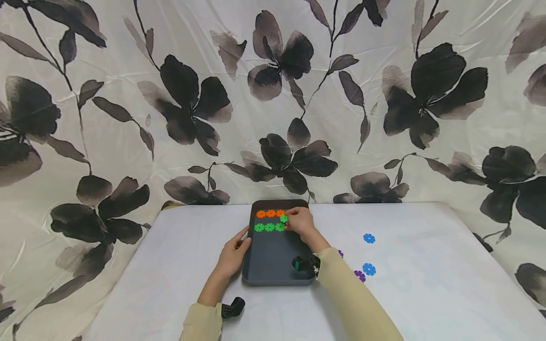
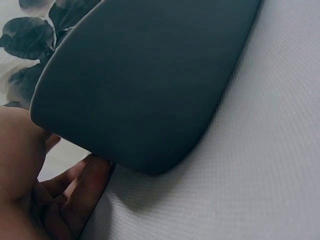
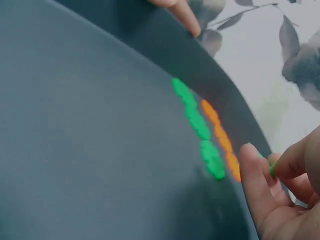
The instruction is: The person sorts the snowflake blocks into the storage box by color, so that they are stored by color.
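- Right hand [image 1: 300, 223] is pinching a green disc [image 1: 284, 218] above the tray [image 1: 273, 260]!
- Left hand [image 1: 232, 257] is gripping the tray's left side.
- Orange row [image 1: 270, 213] and green row [image 1: 269, 227] (neighbours) are lying inside.

The white-covered table [image 1: 439, 293] carries a dark gray tray [image 1: 275, 260]. To the tray's right lie 2 blue pieces [image 1: 369, 269], both flower-shaped, and 2 purple pieces [image 1: 360, 276], partly hidden.

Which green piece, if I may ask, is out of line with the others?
The green piece pinched in the right hand; the other three green pieces lie in line on the tray.
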Demonstrator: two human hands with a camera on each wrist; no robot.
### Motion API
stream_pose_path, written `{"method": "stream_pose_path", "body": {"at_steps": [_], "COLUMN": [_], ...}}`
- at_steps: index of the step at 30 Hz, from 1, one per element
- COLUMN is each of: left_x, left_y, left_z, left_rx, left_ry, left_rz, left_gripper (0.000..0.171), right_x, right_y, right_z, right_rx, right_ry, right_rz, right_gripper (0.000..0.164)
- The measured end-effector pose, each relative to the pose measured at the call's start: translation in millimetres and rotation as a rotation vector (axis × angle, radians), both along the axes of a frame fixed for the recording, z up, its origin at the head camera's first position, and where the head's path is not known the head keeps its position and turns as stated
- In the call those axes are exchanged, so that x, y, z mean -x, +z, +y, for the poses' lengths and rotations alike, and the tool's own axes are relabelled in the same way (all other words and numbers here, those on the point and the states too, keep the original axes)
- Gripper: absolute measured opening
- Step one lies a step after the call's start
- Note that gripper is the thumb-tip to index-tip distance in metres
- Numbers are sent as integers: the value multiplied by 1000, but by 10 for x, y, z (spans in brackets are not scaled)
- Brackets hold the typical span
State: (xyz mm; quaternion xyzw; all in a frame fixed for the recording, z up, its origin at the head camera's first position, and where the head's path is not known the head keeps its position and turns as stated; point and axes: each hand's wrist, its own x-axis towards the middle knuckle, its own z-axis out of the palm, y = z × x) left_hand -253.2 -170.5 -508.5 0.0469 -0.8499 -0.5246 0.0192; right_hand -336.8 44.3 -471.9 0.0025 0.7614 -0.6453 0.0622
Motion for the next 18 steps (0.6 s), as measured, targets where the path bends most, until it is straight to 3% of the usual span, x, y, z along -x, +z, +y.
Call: {"method": "stream_pose_path", "body": {"at_steps": [10,18], "left_x": [2,25], "left_y": [-8,23], "left_z": [1,-6], "left_rx": [5,1], "left_ry": [4,6], "left_rz": [-4,-11], "left_gripper": [46,46], "right_x": [-23,-21], "right_y": [-136,-147], "right_z": [-52,-33], "right_rx": [-120,-262], "right_ry": [-69,-38], "right_rz": [76,128], "right_gripper": [32,36]}}
